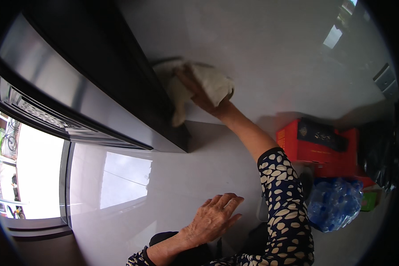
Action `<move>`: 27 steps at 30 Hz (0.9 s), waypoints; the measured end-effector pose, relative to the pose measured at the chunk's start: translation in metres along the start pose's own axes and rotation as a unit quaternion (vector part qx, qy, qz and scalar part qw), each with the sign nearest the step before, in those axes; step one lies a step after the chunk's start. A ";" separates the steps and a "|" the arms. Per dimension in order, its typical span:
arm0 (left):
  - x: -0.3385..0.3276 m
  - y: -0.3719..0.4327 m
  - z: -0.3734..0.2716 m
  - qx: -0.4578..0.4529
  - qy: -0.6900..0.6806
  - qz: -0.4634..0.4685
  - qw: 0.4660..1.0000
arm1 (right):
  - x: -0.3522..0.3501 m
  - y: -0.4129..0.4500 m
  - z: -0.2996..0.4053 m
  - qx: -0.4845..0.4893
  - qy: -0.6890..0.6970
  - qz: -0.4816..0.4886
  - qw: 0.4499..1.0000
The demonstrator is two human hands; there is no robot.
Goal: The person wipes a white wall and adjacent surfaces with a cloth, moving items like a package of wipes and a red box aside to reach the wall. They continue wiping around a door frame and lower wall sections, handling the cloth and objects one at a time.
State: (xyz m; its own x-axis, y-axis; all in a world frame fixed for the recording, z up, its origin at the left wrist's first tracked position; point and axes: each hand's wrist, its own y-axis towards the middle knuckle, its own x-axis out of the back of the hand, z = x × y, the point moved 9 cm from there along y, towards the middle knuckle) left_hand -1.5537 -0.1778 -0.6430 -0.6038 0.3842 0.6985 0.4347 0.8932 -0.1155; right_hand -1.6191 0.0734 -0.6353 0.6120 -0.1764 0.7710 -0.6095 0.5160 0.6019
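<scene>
My right hand [202, 89] reaches up and forward, blurred, with a pale cloth [211, 79] gripped in it. The cloth lies against the grey wall [252, 60] beside a dark door frame [129, 79], and one end of it hangs down at the frame's edge. A dark curved edge shows behind the cloth; what it belongs to I cannot tell. Lower down, my left hand [214, 216] hangs over the glossy tiled floor [173, 186], fingers slightly spread, holding nothing.
Red boxes [287, 141] stand at the right by the wall, near a plastic-wrapped pack of blue bottles [334, 204], a black plastic bag [377, 153] and a green box [369, 201]. A wall socket [384, 79] is at the far right. An open doorway [40, 173] lies left.
</scene>
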 end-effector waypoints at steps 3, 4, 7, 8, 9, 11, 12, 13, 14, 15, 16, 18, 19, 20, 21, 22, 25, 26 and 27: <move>-0.002 0.000 0.005 0.010 -0.001 0.004 1.000 | -0.057 -0.048 -0.022 -0.051 0.195 -0.022 0.979; -0.001 0.003 0.003 -0.001 -0.002 0.008 1.000 | -0.088 -0.068 -0.048 -0.136 0.283 0.039 0.949; -0.001 0.004 0.008 0.024 -0.002 0.006 1.000 | -0.137 -0.110 -0.057 -0.321 0.332 0.159 0.873; -0.001 0.003 0.009 0.037 -0.001 0.004 0.999 | -0.144 -0.122 -0.055 -0.370 0.308 0.188 0.856; -0.003 0.002 0.011 0.045 0.005 0.000 0.999 | -0.159 -0.136 -0.056 -0.368 0.285 0.207 0.861; -0.003 0.005 0.011 0.033 0.016 -0.002 0.999 | -0.167 -0.168 -0.081 -0.375 0.216 0.230 0.872; -0.001 0.007 0.012 0.028 0.021 -0.007 0.999 | -0.154 -0.182 -0.093 -0.381 0.163 0.220 0.883; -0.002 0.001 0.018 0.047 0.026 -0.014 0.998 | -0.147 -0.189 -0.084 -0.377 0.129 0.223 0.890; -0.001 0.002 0.017 0.041 0.026 -0.017 0.999 | -0.137 -0.211 -0.101 -0.421 0.136 0.217 0.870; 0.000 0.001 0.018 0.037 0.029 -0.017 0.999 | -0.129 -0.230 -0.115 -0.464 0.144 0.211 0.848; -0.001 0.000 0.018 0.035 0.030 -0.019 0.999 | -0.116 -0.251 -0.130 -0.493 0.134 0.206 0.834; -0.001 0.002 0.016 0.037 0.027 -0.018 0.999 | -0.094 -0.279 -0.151 -0.496 0.106 0.206 0.837; -0.003 0.005 0.012 0.032 0.028 -0.015 0.999 | -0.082 -0.288 -0.160 -0.479 0.084 0.208 0.849; -0.004 0.006 0.010 0.029 0.030 -0.012 0.999 | -0.072 -0.293 -0.166 -0.451 0.058 0.212 0.865; -0.006 0.007 0.008 0.027 0.032 -0.010 0.999 | -0.062 -0.294 -0.169 -0.403 0.026 0.216 0.889; -0.008 0.008 0.006 0.023 0.037 -0.004 0.999 | -0.050 -0.291 -0.168 -0.351 -0.007 0.215 0.911; -0.017 0.011 -0.001 0.004 0.045 0.008 0.999 | -0.014 -0.277 -0.152 -0.178 -0.118 0.175 0.961; -0.019 0.011 -0.004 -0.009 0.045 0.008 0.999 | 0.001 -0.271 -0.145 -0.126 -0.157 0.149 0.968; -0.021 0.013 -0.007 -0.022 0.044 0.009 0.999 | 0.016 -0.263 -0.139 -0.077 -0.194 0.118 0.971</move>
State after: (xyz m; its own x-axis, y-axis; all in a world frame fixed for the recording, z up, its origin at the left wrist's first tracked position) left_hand -1.5308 -0.1762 -0.6539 -0.5358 0.3764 0.7558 0.4744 0.8747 -0.0993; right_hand -1.3790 0.0508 -0.8105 0.2100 -0.3255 0.9219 -0.6088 0.6943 0.3838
